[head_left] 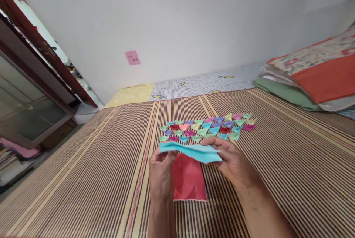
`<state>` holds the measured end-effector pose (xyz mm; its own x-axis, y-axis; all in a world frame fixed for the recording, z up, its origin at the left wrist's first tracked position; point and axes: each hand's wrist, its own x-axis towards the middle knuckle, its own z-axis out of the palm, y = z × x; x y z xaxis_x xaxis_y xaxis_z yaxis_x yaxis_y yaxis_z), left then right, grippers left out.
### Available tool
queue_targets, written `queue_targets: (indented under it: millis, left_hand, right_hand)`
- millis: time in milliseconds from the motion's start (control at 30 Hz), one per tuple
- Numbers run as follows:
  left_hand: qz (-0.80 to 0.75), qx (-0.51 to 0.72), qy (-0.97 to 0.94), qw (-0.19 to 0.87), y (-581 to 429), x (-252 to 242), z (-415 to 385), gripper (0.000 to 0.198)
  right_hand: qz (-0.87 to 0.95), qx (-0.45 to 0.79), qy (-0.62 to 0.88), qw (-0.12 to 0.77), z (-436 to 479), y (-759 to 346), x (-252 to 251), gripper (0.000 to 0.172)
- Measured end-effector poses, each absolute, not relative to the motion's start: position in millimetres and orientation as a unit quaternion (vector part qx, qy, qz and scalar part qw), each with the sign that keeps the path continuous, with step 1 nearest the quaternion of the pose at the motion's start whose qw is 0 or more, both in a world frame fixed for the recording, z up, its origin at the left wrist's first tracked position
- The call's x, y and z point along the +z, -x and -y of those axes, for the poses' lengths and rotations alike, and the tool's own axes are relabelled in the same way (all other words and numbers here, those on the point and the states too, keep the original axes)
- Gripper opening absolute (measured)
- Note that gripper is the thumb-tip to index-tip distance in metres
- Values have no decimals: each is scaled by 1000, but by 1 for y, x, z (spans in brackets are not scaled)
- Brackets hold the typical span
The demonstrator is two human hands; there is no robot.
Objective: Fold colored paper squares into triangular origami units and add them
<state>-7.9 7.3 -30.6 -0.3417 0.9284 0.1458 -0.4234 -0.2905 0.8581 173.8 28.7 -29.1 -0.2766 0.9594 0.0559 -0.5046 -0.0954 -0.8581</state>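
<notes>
Turquoise paper, creased lengthwise, held aloft above a striped mat; who has it?

Two bare hands; the left hand grips it at 8 o'clock, thumb pressed on the near side; the right hand grips it at 4 o'clock, fingers reaching over the far edge.

Are any fingers let go?

Both hands grasp the sheet; the right thumb is hard to make out, so its exact place cannot be told.

And below?

At 6 o'clock, a red sheet lies on the mat, partly hidden by the left hand; just beyond the paper, toward 12 and 1 o'clock, small folded paper pieces stand in rows, in green, violet, yellow, pink, blue and red.

What frames the scene?

At 11 o'clock, a pink note with dark marks on a white wall; at 2 o'clock, an orange and floral cushion atop a green one; at 10 o'clock, a glass-panelled door; along the mat's far edge, a checked cloth.
</notes>
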Motion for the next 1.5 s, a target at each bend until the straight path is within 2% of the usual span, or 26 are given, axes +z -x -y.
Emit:
queue_targets:
  millis: [200, 367, 500, 667, 800, 933, 1167, 1500]
  left_hand:
    - [-422, 721, -333, 437, -1, -25, -2, 25]
    - [-414, 724, -322, 448, -11, -28, -2, 26]
    - [-381, 709, -306, 509, -22, -26, -1, 26]
    - [-387, 725, -273, 500, -26, -25, -1, 34]
    - [-391, 730, -274, 489, -19, -27, -3, 27]
    - [-383, 721, -278, 507, -20, -29, -3, 28]
    - [-354, 716, -222, 559, -22, -25, -2, 29]
    - [-346, 705, -216, 580, -19, -23, -3, 35]
  right_hand:
    - [538, 572, 325, 527, -25, -163, -28, 20]
    - [505, 484, 423, 576, -23, -153, -34, 23]
    - [514, 501, 403, 568, -18, -146, -32, 22]
    - [478, 496, 391, 610, -19, -153, -29, 15]
    - [471, 459, 399, 639, -24, -165, -27, 15]
    - [484, 490, 374, 621, -23, -166, -23, 21]
    - [501, 487, 395, 597, -21, -159, -28, 16]
    - [554, 462, 394, 570, -17, -163, -25, 12]
